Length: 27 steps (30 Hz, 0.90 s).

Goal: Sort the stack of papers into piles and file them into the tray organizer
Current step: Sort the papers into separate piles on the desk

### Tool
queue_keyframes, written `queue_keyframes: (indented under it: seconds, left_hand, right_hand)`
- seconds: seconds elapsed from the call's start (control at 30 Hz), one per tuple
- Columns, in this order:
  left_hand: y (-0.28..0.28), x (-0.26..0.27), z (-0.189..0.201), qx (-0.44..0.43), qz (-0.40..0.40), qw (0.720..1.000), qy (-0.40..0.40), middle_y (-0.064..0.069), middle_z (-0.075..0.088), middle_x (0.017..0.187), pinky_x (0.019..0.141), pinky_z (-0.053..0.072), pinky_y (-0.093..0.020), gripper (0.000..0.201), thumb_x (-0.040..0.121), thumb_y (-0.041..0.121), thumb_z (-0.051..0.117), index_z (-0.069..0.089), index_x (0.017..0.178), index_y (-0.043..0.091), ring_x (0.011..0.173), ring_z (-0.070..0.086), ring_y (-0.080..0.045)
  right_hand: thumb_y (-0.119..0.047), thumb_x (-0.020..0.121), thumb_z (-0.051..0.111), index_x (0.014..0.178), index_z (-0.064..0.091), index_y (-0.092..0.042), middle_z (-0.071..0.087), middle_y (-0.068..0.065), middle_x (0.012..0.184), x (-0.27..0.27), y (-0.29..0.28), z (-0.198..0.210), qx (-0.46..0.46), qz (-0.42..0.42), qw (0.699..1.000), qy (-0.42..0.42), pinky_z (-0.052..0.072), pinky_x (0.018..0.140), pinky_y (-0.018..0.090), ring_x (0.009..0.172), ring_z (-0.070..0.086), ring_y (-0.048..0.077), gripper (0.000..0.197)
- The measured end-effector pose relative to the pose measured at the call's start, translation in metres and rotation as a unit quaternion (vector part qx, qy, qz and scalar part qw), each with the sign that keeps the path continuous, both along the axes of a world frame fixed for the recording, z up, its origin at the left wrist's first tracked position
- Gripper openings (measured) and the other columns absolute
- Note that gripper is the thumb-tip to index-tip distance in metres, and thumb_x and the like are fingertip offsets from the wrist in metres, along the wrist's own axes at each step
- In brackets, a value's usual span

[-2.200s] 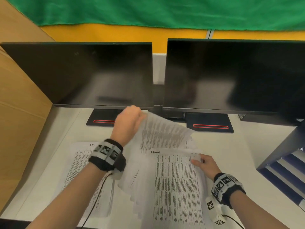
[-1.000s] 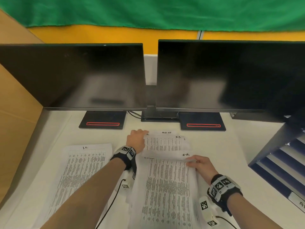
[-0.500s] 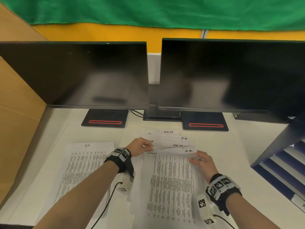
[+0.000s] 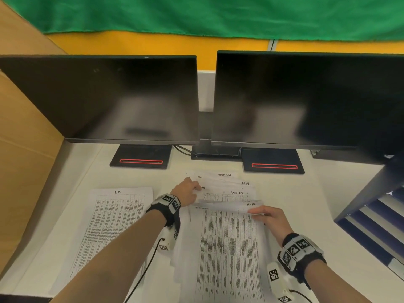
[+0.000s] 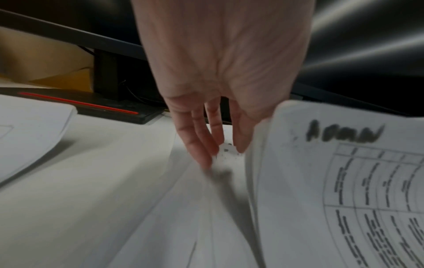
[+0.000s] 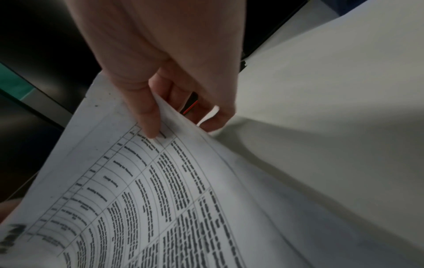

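— White sheets are fanned out at the lower centre of the head view: that is the stack of papers (image 4: 225, 237), lying on the pale surface (image 4: 306, 193) in front of you. What has your right hand got?

— Your right hand (image 4: 270, 217) pinches the top sheet (image 6: 183, 199) near its upper right corner. In the right wrist view your thumb lies on the printed table and your fingers (image 6: 215, 116) curl under the lifted edge.

— And your left hand?

— Your left hand (image 4: 185, 193) rests at the upper left corner of the fanned sheets. In the left wrist view its fingers (image 5: 201, 141) point down, nearly straight, tips on the paper, with a raised sheet just to their right. I cannot tell whether your thumb holds that sheet.

— Where is the sorted paper?

— A separate pile (image 4: 109, 226) lies flat at the lower left of the frame, apart from the stack. The tray organizer (image 4: 376, 215), dark with blue shelves, stands at the right edge.

— Behind all that?

— Two dark monitors (image 4: 109, 97) stand side by side across the middle of the frame, on black bases with red stripes, with green cloth (image 4: 218, 14) above.
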<state>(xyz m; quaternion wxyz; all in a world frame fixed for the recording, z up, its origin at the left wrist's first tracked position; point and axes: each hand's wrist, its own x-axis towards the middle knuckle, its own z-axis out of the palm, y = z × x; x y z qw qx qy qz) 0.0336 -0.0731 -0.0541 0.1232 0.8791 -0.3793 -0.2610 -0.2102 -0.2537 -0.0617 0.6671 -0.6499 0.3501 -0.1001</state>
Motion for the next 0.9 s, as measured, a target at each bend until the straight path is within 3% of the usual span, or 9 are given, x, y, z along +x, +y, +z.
queue_keyframes:
  seconds: [0.1,0.2,0.3,0.4,0.53,0.67,0.73,0.8,0.9]
  left_hand:
    - [-0.001,0.000,-0.001,0.014,-0.003,0.998,-0.060,-0.004,0.045,0.121,0.096,0.045,-0.035,0.033,0.082,0.027,0.066,0.055,0.113,0.020,0.111,0.046,-0.022]
    - [-0.002,-0.003,0.003,-0.028,-0.001,0.997,-0.071,-0.006,0.054,0.114,0.085,0.043,-0.029,0.026,0.085,0.024,0.064,0.060,0.109,0.015,0.100,0.050,-0.020]
    - [0.002,-0.007,0.005,-0.091,0.004,0.995,0.029,-0.008,0.066,0.108,0.077,0.041,-0.023,0.022,0.086,0.020,0.065,0.067,0.106,0.012,0.085,0.057,-0.016]
    - [0.014,-0.011,0.007,-0.128,-0.001,0.981,0.149,-0.002,0.069,0.105,0.077,0.046,-0.017,0.023,0.088,0.019,0.064,0.068,0.109,0.011,0.085,0.063,-0.012]
    - [0.024,-0.017,0.017,-0.110,-0.007,0.958,0.265,0.015,0.062,0.086,0.065,0.045,-0.010,0.020,0.091,0.013,0.059,0.066,0.110,0.009,0.075,0.057,0.001]
    - [0.018,-0.013,0.026,-0.084,0.044,0.950,0.296,0.000,0.062,0.104,0.078,0.054,-0.028,0.019,0.095,0.017,0.047,0.060,0.109,0.016,0.092,0.061,-0.016]
    - [0.009,-0.009,0.029,-0.103,0.137,0.944,0.283,-0.005,0.057,0.108,0.069,0.057,-0.032,0.031,0.094,0.010,0.037,0.054,0.119,0.017,0.082,0.063,-0.021]
    - [0.002,-0.005,0.026,-0.102,0.188,0.951,0.225,-0.010,0.052,0.112,0.049,0.055,-0.028,0.038,0.094,0.004,0.034,0.048,0.127,0.017,0.069,0.062,-0.020]
    - [-0.004,0.002,0.011,-0.042,0.112,0.984,0.132,-0.012,0.043,0.125,0.045,0.051,-0.023,0.044,0.086,-0.006,0.051,0.052,0.125,0.015,0.100,0.061,-0.028]
  right_hand:
    - [0.011,0.078,0.066,0.080,0.076,-0.007,0.072,0.001,0.092,0.002,0.001,0.000,-0.007,0.000,1.000,0.001,0.048,0.063,0.005,0.087,0.064,0.010,0.021]
    - [0.008,0.078,0.068,0.073,0.078,-0.018,0.073,-0.002,0.095,0.003,0.000,-0.003,-0.019,0.001,1.000,0.008,0.049,0.083,0.020,0.093,0.065,0.013,0.029]
    - [0.005,0.079,0.068,0.070,0.078,-0.025,0.071,0.001,0.098,0.003,-0.005,-0.012,-0.050,-0.015,0.999,0.015,0.043,0.096,0.034,0.099,0.062,0.020,0.033]
    - [-0.005,0.079,0.073,0.083,0.074,-0.016,0.059,0.011,0.116,0.004,-0.007,-0.018,-0.090,-0.033,0.994,0.054,0.044,0.100,0.041,0.103,0.058,0.027,0.011]
    - [-0.004,0.078,0.074,0.081,0.073,-0.016,0.047,-0.002,0.129,0.005,-0.006,-0.019,-0.086,-0.034,0.995,0.044,0.037,0.108,0.041,0.116,0.049,0.019,0.012]
    - [0.000,0.079,0.071,0.082,0.076,-0.016,0.070,0.008,0.107,0.005,-0.003,-0.014,-0.056,-0.024,0.998,0.026,0.045,0.099,0.038,0.104,0.061,0.025,0.017]
    - [0.001,0.078,0.071,0.083,0.076,-0.013,0.072,0.009,0.103,0.003,-0.003,-0.013,-0.046,-0.027,0.998,0.023,0.046,0.091,0.029,0.102,0.062,0.025,0.017]
    - [0.004,0.077,0.071,0.082,0.076,-0.011,0.072,0.010,0.102,0.002,-0.003,-0.009,-0.035,-0.026,0.999,0.015,0.044,0.080,0.021,0.100,0.062,0.024,0.017]
    - [0.006,0.077,0.070,0.080,0.076,-0.012,0.071,0.008,0.100,0.000,-0.003,-0.006,-0.023,-0.022,0.999,0.013,0.043,0.076,0.017,0.097,0.062,0.020,0.019]
